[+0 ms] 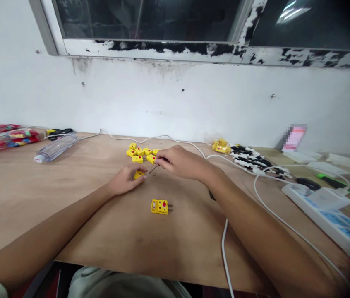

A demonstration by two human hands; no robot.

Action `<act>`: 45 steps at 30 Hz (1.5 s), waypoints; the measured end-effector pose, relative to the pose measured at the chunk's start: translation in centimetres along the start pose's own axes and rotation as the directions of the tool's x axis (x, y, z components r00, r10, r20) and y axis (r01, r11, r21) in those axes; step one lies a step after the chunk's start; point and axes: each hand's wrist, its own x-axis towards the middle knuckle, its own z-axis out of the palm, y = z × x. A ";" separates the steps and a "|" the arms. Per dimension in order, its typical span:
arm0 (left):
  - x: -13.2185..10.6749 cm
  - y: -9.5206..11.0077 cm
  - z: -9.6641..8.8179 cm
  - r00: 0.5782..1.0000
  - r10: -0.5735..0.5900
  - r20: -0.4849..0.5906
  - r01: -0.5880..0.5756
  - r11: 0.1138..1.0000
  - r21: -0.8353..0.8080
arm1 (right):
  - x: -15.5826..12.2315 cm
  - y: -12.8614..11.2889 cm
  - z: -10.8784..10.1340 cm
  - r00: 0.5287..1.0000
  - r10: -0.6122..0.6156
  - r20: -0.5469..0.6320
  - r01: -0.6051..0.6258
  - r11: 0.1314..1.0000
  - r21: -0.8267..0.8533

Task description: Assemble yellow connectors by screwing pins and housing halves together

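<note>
Two hands meet: left hand (125, 179) pinches a yellow connector (138, 174), right hand (179, 162) pinches a thin metal pin (153, 169) beside it. Likely mid-assembly, and lining them up needs care.

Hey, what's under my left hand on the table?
A small yellow connector pokes out from under the left hand, on the wooden table. The hand covers the rest of it; nothing more can be made out there.

On the tabletop (69, 215): packets (4, 136) at far left corner, bottle (56, 147) just right of them; cluster of plugs (140, 152) mid-back, small plug (138, 174) in left hand (125, 180) just before it, single plug (159, 206) nearer front edge; power strip (324, 207) along right edge, cable (224, 244) left of it
</note>
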 end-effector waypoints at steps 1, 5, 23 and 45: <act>0.0 0.1 0.1 1.000 0.006 -0.003 -0.006 1.000 -0.013 | -0.1 -0.2 -0.2 1.000 -0.002 -0.005 0.002 1.000 0.012; 0.0 0.5 0.6 1.000 0.021 -0.016 -0.022 0.998 -0.066 | -0.4 -1.1 -1.0 1.000 -0.010 -0.002 0.010 1.000 0.024; -0.1 0.5 0.4 0.980 0.201 0.000 -0.198 0.962 0.190 | -0.6 -2.0 -1.1 0.996 -0.038 0.082 0.043 0.998 -0.055; -0.6 2.2 0.1 0.974 0.226 0.022 -0.227 0.963 0.148 | -1.3 -3.0 -2.1 0.985 -0.041 0.167 0.050 0.998 -0.046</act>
